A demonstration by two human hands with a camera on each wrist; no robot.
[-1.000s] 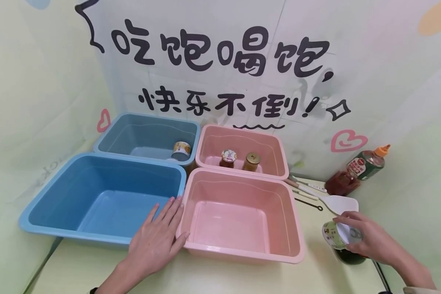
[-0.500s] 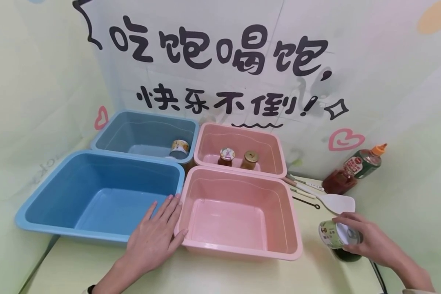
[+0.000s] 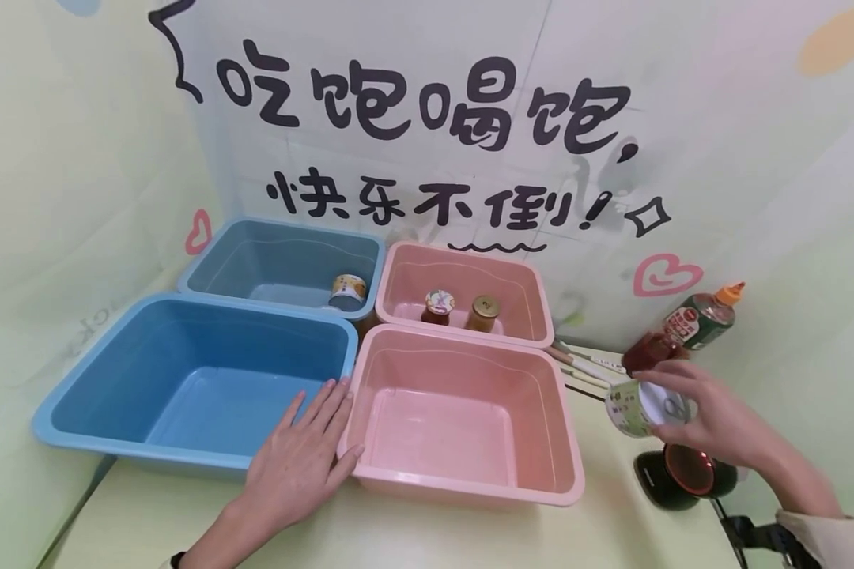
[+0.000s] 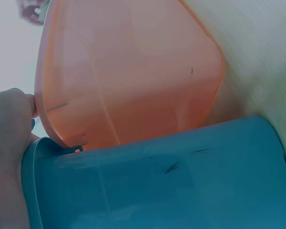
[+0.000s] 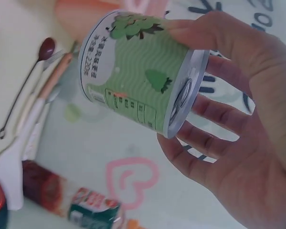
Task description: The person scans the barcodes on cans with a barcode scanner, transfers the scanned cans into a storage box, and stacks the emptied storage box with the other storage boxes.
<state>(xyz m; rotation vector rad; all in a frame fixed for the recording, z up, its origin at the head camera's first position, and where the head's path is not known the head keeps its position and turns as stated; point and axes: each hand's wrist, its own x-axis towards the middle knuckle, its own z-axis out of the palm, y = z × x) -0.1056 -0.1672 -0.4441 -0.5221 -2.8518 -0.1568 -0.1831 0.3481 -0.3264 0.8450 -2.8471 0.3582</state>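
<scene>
My right hand (image 3: pixel 726 415) grips a small tin can (image 5: pixel 128 71) with a green label by its pull-tab end, thumb on one side and fingers on the other. In the head view the can is tilted, above the table and right of the front pink basin (image 3: pixel 572 442). My left hand (image 3: pixel 295 458) lies with extended fingers over the adjoining rims of that basin and the front blue basin (image 3: pixel 149 454). The left wrist view shows the outer walls of both basins below this hand.
Behind stand a grey-blue basin (image 3: pixel 285 224) holding a can (image 3: pixel 349 291) and another pink basin (image 3: pixel 470 251) holding two jars (image 3: pixel 482 314). A sauce bottle (image 3: pixel 686 324), utensils including a white spatula (image 5: pixel 12 171), and a black device (image 3: pixel 665 478) with a cord are at the right.
My right hand has lifted the can up and slightly left, off the black device, which now shows its red-ringed top. The left hand has stayed on the rims.
</scene>
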